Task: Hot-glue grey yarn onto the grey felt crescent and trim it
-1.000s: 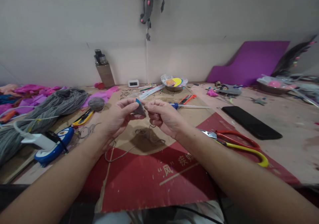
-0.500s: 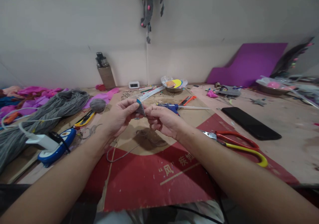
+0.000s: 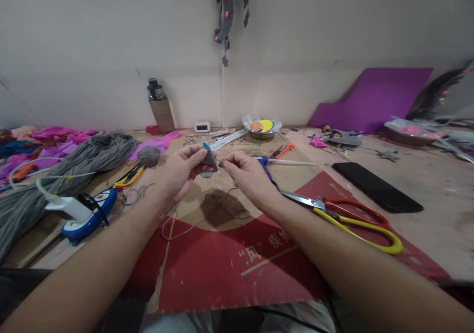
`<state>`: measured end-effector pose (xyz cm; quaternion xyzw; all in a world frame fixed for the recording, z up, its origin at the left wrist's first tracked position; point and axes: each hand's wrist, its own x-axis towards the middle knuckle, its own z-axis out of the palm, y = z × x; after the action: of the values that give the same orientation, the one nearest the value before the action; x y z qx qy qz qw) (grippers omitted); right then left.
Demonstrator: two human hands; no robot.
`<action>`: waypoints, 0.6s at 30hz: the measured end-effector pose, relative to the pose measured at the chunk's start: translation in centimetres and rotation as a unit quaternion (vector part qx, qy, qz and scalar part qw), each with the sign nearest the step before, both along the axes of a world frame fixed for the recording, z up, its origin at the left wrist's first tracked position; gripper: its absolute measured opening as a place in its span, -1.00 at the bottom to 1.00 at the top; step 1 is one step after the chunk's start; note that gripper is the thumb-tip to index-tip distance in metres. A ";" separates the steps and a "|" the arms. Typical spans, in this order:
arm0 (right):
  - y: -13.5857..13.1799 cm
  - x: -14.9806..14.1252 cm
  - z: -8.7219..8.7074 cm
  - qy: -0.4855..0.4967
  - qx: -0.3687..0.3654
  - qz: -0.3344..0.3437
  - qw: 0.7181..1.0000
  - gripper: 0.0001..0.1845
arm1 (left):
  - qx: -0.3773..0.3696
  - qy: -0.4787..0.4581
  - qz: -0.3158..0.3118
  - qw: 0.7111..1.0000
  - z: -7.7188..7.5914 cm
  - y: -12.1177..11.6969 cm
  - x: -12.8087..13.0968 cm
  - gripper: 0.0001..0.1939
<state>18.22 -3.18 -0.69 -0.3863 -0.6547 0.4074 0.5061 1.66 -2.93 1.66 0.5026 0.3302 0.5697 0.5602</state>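
My left hand pinches a small flat grey piece with a blue upper edge between thumb and fingers. Its grey part looks wrapped in yarn. Just to the right, my right hand is closed in a pinch at the piece's lower right corner, on what looks like a thin strand of grey yarn; the fingers hide most of it. Loose grey yarn trails in loops over the cardboard under both hands. Scissors with red and yellow handles lie beside my right forearm, blades partly behind it.
A red and tan cardboard sheet covers the table front. To the left are a grey yarn ball, a yellow cutter, a grey yarn skein and a blue power strip. A black phone lies right; a glue gun sits behind my right hand.
My right hand has drawn slightly right, away from the grey piece, opening a small gap. The left hand keeps its hold. The whole view has shifted a little.
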 end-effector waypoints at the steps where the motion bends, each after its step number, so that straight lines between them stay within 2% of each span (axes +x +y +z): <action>1: -0.1 0.0 0.0 -0.010 0.019 -0.010 1.000 -0.83 | -0.001 -0.009 0.005 1.000 0.0 0.0 0.0 -0.74; 4: -0.4 -0.2 -0.3 -0.052 0.072 -0.013 0.996 -0.82 | 0.000 -0.037 0.010 0.999 0.1 0.2 -0.1 -0.81; 6: -0.5 -0.3 -0.5 -0.072 0.083 0.003 0.994 -0.82 | -0.002 -0.043 0.012 0.999 0.0 0.3 -0.1 -0.84; 14: 0.1 -0.5 -0.3 -0.151 0.015 0.006 0.988 -0.80 | 0.005 0.020 -0.002 1.000 0.1 0.8 -0.4 -0.89; 18: 0.8 1.5 0.6 -0.222 0.052 0.018 0.974 -0.69 | -0.018 0.006 0.032 0.999 0.6 1.4 -0.8 -0.87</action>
<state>19.68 -2.35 -0.08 -0.4283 -0.7779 0.2859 0.3602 0.89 -1.55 2.27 0.4849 0.3595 0.5786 0.5485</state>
